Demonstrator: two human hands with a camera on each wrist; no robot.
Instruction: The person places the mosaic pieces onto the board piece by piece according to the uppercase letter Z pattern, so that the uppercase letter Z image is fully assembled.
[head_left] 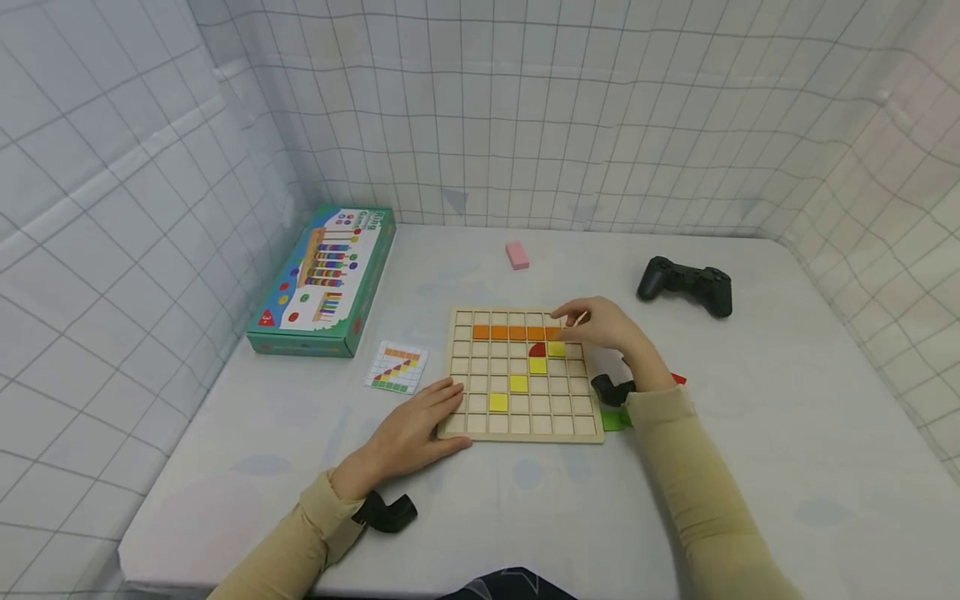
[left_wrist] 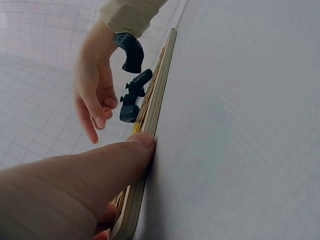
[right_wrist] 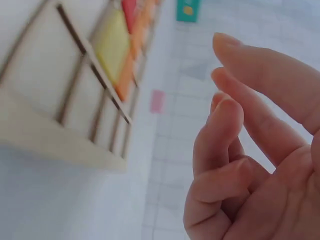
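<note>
A wooden grid board [head_left: 525,438] lies on the table. A row of orange square tiles [head_left: 517,333] runs near its far side, with several yellow tiles [head_left: 519,384] stepping diagonally below and a rounded red tile [head_left: 537,350] by the upper ones. My left hand [head_left: 411,427] rests at the board's near left corner, thumb [left_wrist: 135,147] against the front edge, fingers extended along the left side. Over the far right part hovers my right hand [head_left: 602,325], fingers loosely bent, nothing between thumb and fingertips in the right wrist view.
A printed pattern card [head_left: 397,367] lies left of the board, beyond it a green game box [head_left: 322,283]. Green tiles [head_left: 615,419] and a red piece [head_left: 678,379] lie partly hidden by the right forearm. Farther back are a pink block [head_left: 517,255] and a black game controller [head_left: 686,285].
</note>
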